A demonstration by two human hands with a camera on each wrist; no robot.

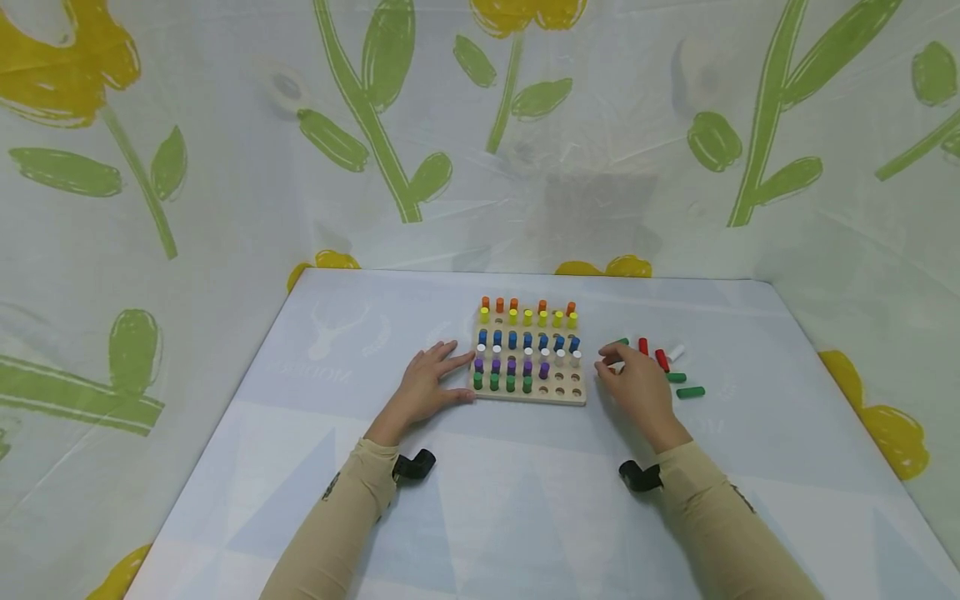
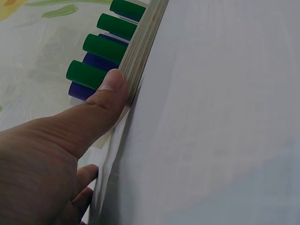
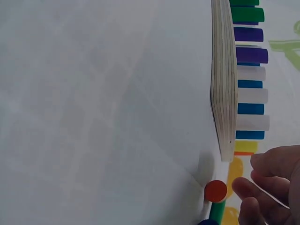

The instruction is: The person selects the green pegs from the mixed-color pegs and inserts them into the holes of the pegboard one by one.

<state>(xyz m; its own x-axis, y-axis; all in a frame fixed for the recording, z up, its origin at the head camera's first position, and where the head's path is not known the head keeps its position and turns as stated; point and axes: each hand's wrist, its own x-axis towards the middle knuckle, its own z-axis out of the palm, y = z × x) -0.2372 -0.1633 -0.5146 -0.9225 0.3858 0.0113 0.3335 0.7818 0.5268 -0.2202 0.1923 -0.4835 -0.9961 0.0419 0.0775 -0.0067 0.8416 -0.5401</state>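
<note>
A wooden peg board [image 1: 528,398] holds rows of coloured pegs: orange, yellow, blue, white, purple and green from back to front. Bare holes show at its front right. My left hand [image 1: 431,385] lies at the board's left side with fingers spread; its thumb [image 2: 110,89] touches the front edge by the green pegs [image 2: 86,72]. To the right of the board, my right hand [image 1: 637,387] hovers with fingers loosely bent and a gap between thumb and fingertips [image 3: 241,187]. Nothing shows in that gap. An orange-red peg end [image 3: 215,191] appears beyond these fingers.
Loose pegs lie right of and behind my right hand: red pegs [image 1: 662,360], a white peg [image 1: 677,352] and green pegs [image 1: 691,392]. A pale patterned cloth [image 1: 510,492] covers the table. Flower-printed sheeting [image 1: 600,192] hangs behind and at both sides.
</note>
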